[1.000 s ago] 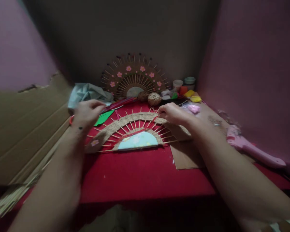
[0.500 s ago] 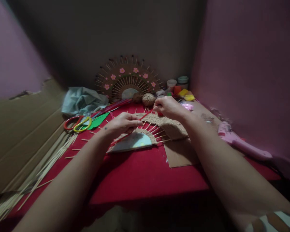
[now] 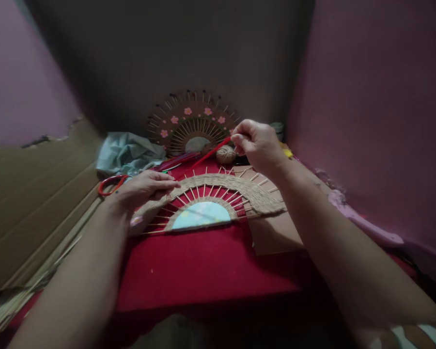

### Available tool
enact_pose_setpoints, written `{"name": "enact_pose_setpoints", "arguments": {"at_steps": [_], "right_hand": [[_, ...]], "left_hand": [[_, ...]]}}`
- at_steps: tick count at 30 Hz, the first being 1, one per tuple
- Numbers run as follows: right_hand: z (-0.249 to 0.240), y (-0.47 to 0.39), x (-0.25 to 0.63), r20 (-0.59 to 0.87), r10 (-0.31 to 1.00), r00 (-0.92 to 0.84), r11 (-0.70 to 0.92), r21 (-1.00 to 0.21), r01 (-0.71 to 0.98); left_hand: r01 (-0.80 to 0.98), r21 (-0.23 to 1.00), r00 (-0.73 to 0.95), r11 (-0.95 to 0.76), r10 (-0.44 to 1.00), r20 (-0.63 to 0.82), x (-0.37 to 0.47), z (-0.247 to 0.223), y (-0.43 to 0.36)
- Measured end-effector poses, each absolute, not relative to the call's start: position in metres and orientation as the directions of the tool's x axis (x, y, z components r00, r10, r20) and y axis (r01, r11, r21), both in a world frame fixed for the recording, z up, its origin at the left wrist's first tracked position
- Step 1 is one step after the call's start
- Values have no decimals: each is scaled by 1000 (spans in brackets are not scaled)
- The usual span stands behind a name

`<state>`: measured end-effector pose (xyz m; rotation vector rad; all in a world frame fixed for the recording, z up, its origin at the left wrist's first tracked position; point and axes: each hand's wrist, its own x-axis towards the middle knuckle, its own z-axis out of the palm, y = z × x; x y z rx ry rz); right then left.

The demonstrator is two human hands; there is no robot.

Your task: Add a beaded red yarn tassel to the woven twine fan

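A red strip (image 3: 210,153) runs slantwise above the work. Its upper end is pinched in my right hand (image 3: 257,144), raised at the right of centre. My left hand (image 3: 150,186) is closed with fingers together over the left part of a half-round fan of sticks and woven twine (image 3: 221,181); what it grips is too small to make out. A pale blue half-disc (image 3: 202,214) forms the fan's centre. The fan lies on a red cloth (image 3: 203,271), its right end over a brown card (image 3: 272,232).
A finished-looking fan with pink flowers (image 3: 198,109) leans at the back. Around it are a ball of twine (image 3: 225,154) and a light blue cloth (image 3: 129,151). Red-handled scissors (image 3: 111,185) lie left; a pink glue gun (image 3: 366,223) lies right. Cardboard (image 3: 32,194) stands left.
My right hand has risen with the red strip. My left hand has moved left and down, away from it. More of the fan's woven band and half-disc shows, and the fan sits differently over the card.
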<state>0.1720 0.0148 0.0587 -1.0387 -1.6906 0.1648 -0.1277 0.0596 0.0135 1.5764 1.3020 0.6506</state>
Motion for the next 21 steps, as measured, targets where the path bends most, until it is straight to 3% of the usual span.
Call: {"name": "enact_pose_setpoints", "arguments": {"at_steps": [4, 10, 12, 15, 17, 21], "right_hand": [[57, -48, 160, 697, 685, -210, 703, -558, 441], [-3, -144, 129, 740, 480, -472, 848, -252, 467], [-23, -162, 116, 778, 428, -460, 812, -107, 574], [-42, -175, 100, 853, 345, -391, 717, 29, 697], [-51, -181, 93, 883, 307, -355, 664, 69, 745], [-69, -192, 85, 922, 263, -285, 606, 72, 792]], "left_hand": [[506, 862, 313, -12, 934, -171, -142, 15, 63], [668, 702, 468, -248, 873, -138, -147, 17, 65], [661, 699, 498, -275, 857, -134, -137, 17, 66], [614, 677, 540, -406, 841, 15, -110, 17, 63], [560, 643, 582, -522, 800, 143, -86, 16, 59], [491, 621, 667, -611, 722, 183, -37, 10, 49]]}}
